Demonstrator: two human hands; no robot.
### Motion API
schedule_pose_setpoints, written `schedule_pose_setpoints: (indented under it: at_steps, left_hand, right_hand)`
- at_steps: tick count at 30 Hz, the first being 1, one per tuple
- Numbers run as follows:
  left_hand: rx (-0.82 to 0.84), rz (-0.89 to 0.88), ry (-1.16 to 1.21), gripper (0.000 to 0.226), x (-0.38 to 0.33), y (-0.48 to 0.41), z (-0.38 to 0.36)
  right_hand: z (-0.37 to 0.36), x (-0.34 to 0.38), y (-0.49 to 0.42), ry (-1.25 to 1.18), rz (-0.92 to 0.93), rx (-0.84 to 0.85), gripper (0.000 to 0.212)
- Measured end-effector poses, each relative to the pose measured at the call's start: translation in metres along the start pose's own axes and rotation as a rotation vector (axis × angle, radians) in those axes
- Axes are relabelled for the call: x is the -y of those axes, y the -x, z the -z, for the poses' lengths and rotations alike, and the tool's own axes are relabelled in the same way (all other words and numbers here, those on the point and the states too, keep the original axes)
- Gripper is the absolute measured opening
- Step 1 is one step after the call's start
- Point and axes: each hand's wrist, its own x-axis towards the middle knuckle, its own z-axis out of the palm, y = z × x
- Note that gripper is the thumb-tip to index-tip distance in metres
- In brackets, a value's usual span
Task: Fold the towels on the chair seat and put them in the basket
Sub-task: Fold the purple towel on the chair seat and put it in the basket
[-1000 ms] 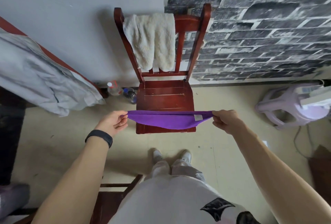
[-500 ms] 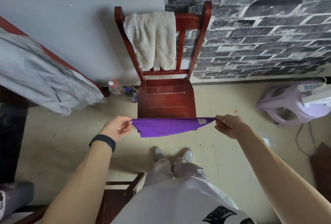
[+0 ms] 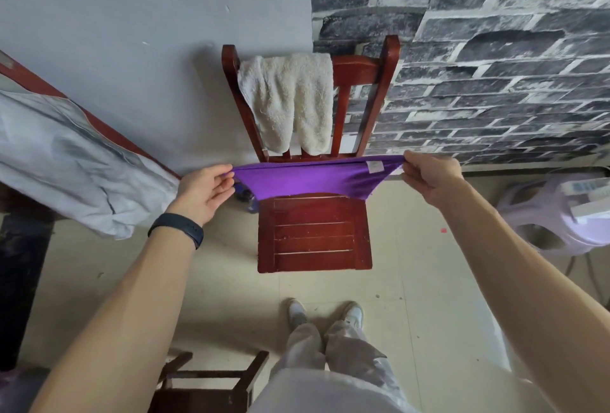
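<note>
Head view: the purple towel (image 3: 310,179) has been carried from the front edge of the seat (image 3: 313,234) to its rear, just below the backrest (image 3: 359,65). It is probably about to be laid down for folding. The left hand (image 3: 206,193) pinches one end and the right hand (image 3: 429,178) the other, with the towel sagging between them. A white towel (image 3: 290,102) hangs over the backrest. No basket shows.

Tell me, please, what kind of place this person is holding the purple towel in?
Probably a room in a home, perhaps a bedroom: a wooden chair with a cream towel over its back, brick-pattern wallpaper, and grey bedding hanging at the left.
</note>
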Motion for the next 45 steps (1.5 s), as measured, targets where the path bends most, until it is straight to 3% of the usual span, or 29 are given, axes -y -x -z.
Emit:
schedule_pose_setpoints:
  at_steps: [7, 17, 22, 33, 38, 45]
  left_hand:
    - [-0.032, -0.008, -0.036, 0.014, 0.051, -0.037, 0.005]
    - [-0.125, 0.114, -0.25, 0.02, 0.28, -0.163, 0.043]
    - [-0.116, 0.231, -0.203, 0.021, 0.351, -0.159, 0.071]
    - [-0.091, 0.373, -0.255, 0.022, 0.353, -0.09, 0.099]
    - [-0.119, 0.331, -0.176, 0.021, 0.318, -0.073, 0.084]
    - [-0.105, 0.316, -0.246, 0.023, 0.265, -0.079, 0.064]
  right_hand:
    - [0.001, -0.068, -0.04, 0.107, -0.013, -0.026, 0.004]
    - [0.032, -0.313, -0.159, 0.316, -0.199, -0.095, 0.006]
    - [0.058, -0.375, -0.155, 0.298, -0.277, -0.153, 0.004]
    - [0.097, -0.383, -0.076, 0.288, -0.33, -0.183, 0.013]
    - [0.084, -0.339, -0.065, 0.189, -0.279, -0.167, 0.004]
    - [0.051, -0.275, -0.071, 0.301, -0.216, -0.093, 0.005]
